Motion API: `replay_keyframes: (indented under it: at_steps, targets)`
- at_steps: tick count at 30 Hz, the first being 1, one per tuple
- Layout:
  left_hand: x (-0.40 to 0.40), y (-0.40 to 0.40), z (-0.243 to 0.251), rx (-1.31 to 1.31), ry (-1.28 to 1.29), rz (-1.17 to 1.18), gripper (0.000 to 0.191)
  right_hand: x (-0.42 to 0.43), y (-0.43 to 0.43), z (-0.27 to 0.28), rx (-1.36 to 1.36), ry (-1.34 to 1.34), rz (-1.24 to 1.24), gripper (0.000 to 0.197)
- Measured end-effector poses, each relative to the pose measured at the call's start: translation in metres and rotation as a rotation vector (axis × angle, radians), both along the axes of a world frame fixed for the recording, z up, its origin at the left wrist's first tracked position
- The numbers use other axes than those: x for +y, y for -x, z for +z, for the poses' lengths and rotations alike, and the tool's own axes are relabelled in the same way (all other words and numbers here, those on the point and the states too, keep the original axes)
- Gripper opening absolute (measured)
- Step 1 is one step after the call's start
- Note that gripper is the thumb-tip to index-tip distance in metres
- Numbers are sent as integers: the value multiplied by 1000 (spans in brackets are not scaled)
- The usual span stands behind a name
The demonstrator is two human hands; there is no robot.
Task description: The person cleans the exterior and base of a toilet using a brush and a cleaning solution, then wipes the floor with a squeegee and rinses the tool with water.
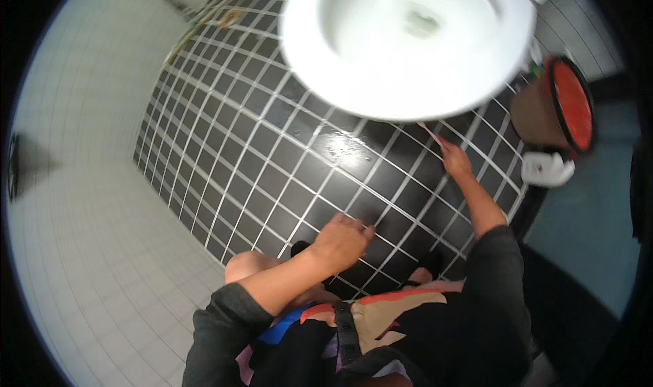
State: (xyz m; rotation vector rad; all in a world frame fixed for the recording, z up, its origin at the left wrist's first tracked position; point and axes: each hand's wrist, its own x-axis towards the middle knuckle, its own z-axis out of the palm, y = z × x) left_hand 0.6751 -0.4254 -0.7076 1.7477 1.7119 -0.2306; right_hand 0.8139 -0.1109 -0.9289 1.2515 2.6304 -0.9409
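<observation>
My right hand (456,160) grips a thin pink handle (429,133) just below the front rim of the white toilet bowl (408,81). The handle's far end passes out of sight under the rim, so what it carries is hidden. My left hand (343,240) hovers over the floor in front of my knee, back upward, its fingers loosely bent and a little apart. Nothing shows in it, though its palm is turned away. Below both hands lies a dark tiled floor (285,167) with pale grout lines. A wet, shiny patch (344,150) glistens before the bowl.
A brown bucket (530,114) with a red inside stands tilted in view at the right. Beside it sits a small white plastic container (543,169). Light tiled walls (92,183) close off the left side. A pale hose (196,27) runs along the floor's far left edge.
</observation>
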Motion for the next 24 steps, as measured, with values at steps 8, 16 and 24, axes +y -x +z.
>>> replay_keyframes:
  at_steps: [8, 16, 24]
  targets:
    - [2, 0, 4, 24, 29, -46, 50, -19, 11, -10, 12, 75, -103, 39]
    - [4, 2, 3, 3, 100, -34, 49, -2, -1, 13, -138, 50, -229, 37]
    - [12, 0, -4, -3, 95, -78, 49, 62, 18, -39, 323, -64, -424, 34]
